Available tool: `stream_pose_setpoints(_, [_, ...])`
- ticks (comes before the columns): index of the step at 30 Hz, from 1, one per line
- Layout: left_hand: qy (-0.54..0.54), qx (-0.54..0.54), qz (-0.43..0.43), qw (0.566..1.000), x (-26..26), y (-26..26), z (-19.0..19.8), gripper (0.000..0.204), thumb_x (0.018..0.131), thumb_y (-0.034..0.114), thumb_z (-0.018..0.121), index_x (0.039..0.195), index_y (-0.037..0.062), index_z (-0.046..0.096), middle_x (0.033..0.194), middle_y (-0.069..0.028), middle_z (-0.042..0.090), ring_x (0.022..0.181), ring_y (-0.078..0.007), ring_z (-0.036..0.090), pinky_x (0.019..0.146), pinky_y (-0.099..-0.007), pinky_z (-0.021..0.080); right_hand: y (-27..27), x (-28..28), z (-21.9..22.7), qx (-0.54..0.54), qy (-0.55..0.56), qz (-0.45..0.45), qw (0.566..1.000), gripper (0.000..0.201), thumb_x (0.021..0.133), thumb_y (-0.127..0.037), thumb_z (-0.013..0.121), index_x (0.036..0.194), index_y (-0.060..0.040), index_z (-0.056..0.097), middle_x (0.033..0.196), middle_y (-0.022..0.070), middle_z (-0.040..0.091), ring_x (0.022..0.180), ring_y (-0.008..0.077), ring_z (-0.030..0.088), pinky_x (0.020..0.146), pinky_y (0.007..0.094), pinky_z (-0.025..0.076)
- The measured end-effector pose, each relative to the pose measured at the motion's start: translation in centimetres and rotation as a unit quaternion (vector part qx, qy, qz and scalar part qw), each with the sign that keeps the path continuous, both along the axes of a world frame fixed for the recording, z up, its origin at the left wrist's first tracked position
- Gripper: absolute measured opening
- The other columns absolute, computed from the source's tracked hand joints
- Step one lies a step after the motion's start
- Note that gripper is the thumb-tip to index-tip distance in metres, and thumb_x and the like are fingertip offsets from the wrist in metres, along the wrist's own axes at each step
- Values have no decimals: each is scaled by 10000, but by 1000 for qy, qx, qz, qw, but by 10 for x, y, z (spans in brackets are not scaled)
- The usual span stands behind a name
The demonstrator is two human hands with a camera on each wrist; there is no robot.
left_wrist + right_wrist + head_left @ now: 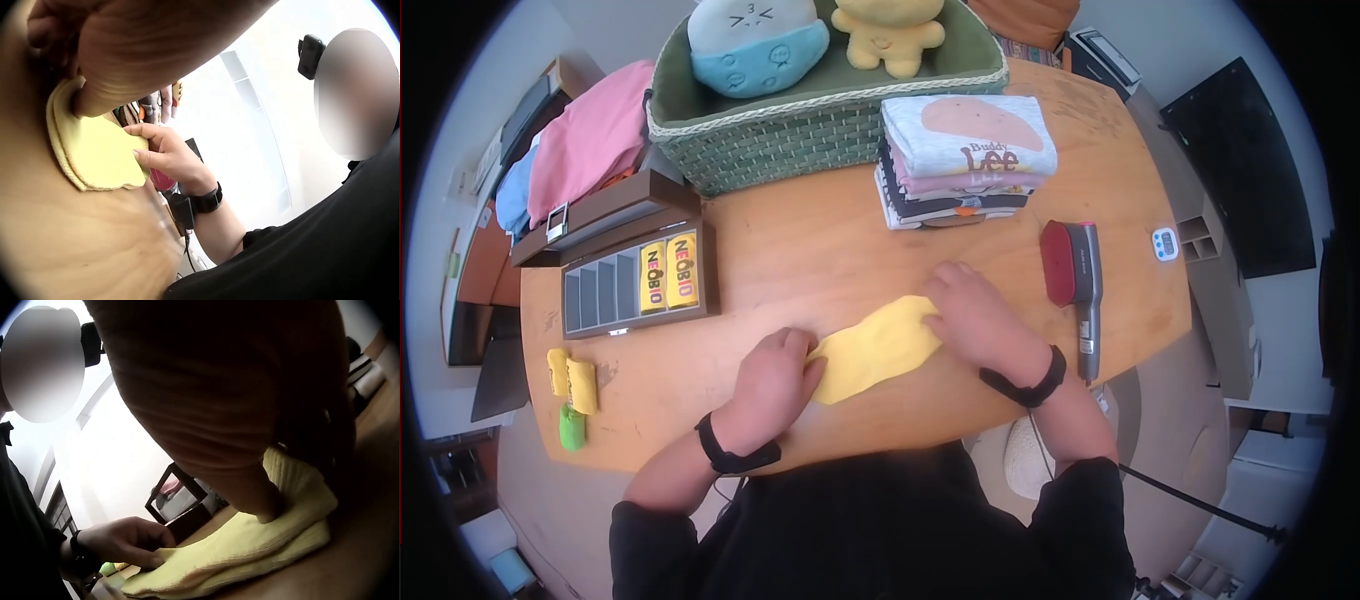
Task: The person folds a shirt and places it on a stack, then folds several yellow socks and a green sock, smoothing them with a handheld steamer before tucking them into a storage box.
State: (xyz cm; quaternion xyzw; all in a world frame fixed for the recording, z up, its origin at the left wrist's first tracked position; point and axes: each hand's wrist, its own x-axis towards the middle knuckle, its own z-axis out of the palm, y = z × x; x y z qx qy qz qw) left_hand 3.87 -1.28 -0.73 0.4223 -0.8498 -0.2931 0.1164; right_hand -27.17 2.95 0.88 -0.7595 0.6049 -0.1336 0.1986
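Note:
A pair of plain yellow socks (875, 350), one laid over the other, stretches between my two hands just above the table's near side. My left hand (775, 380) pinches the socks' left end, its thumb on the upper face. At the opposite end, my right hand (970, 310) grips the ribbed cuff, with the thumb pressed on top in the right wrist view. Both layers of the socks (237, 550) show along their edge there. In the left wrist view the socks (103, 150) lie flat, and the left fingertips are in dark shadow.
A brown divided box (710, 270) holds two rolled yellow socks (668, 272). Several small rolled bundles (580, 385) lie near the left edge. Behind stand a green basket (790, 140) with plush toys and folded shirts (968, 140). A red-and-grey handheld steamer (1088, 280) and a timer (1165, 244) lie right.

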Motion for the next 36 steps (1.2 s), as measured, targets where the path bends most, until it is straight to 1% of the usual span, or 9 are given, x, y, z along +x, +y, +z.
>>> stream_pose_setpoints(9, [44, -9, -24, 999, 5, 4, -4, 221, 902, 87, 723, 1077, 16, 609, 937, -200, 652, 854, -423, 630, 781, -491, 541, 1, -14, 4, 71, -100, -7, 992, 261, 844, -81, 773, 1078, -25, 671, 1022, 169, 663, 1003, 398, 644, 902, 474, 531])
stream_pose_setpoints(12, [115, 88, 2, 989, 5, 1, 7, 238, 893, 43, 716, 1102, 22, 604, 923, -181, 641, 844, -407, 619, 769, -476, 537, 1, -20, 5, 75, -177, -7, 981, 231, 851, -64, 761, 1061, -28, 673, 976, 169, 667, 959, 401, 653, 864, 467, 532])
stream_pose_setpoints(15, [180, 63, -28, 981, 4, -8, 31, 249, 873, 9, 702, 1105, 32, 615, 956, -157, 642, 858, -377, 619, 764, -468, 535, 0, -22, 10, 17, -198, -5, 980, 227, 828, -27, 741, 1046, -32, 677, 1000, 153, 667, 973, 378, 653, 839, 452, 525])
stream_pose_setpoints(17, [178, -86, -164, 967, 6, -14, 41, 279, 841, 41, 728, 1107, 37, 645, 1042, -151, 666, 961, -368, 646, 890, -465, 534, -4, -20, 24, -116, -108, 9, 987, 198, 819, -24, 715, 1010, -62, 673, 974, 147, 659, 951, 376, 657, 801, 470, 517])
stream_pose_setpoints(18, [178, -88, -163, 966, 5, -14, 41, 279, 841, 41, 728, 1107, 37, 645, 1042, -151, 666, 961, -368, 646, 890, -465, 534, -9, -22, 26, -117, -107, 10, 987, 198, 819, -24, 715, 1010, -62, 673, 974, 147, 659, 951, 376, 657, 801, 470, 517])
stream_pose_setpoints(20, [103, -189, -281, 935, -1, -10, 43, 225, 830, 69, 700, 1049, 41, 657, 1013, -117, 646, 975, -322, 632, 958, -448, 513, -15, -26, 29, -280, 48, 104, 953, 142, 811, -45, 679, 947, -79, 658, 975, 123, 626, 967, 338, 633, 800, 448, 494])
stream_pose_setpoints(24, [61, -240, -350, 903, -21, 0, 17, 188, 858, 104, 648, 1032, 34, 663, 973, -97, 621, 992, -303, 618, 1017, -440, 493, -11, -26, 7, -191, 201, 136, 951, 126, 817, -104, 676, 929, -62, 635, 988, 110, 613, 994, 353, 621, 850, 416, 491])
stream_pose_setpoints(29, [42, -146, -362, 920, -18, 2, -1, 237, 890, 126, 626, 1097, 28, 684, 1068, -119, 633, 1103, -313, 616, 1067, -449, 484, 11, -16, 32, -160, 186, 81, 966, 93, 845, -82, 622, 931, -52, 642, 995, 104, 602, 1008, 309, 592, 857, 426, 484])
stream_pose_setpoints(36, [45, -177, -346, 920, -14, -9, 2, 298, 916, 124, 621, 1182, 8, 690, 1226, -162, 665, 1259, -351, 606, 1103, -448, 482, 35, 21, 6, -104, 63, 101, 987, 107, 878, -94, 603, 959, -50, 657, 1017, 107, 602, 1009, 290, 601, 866, 430, 491])
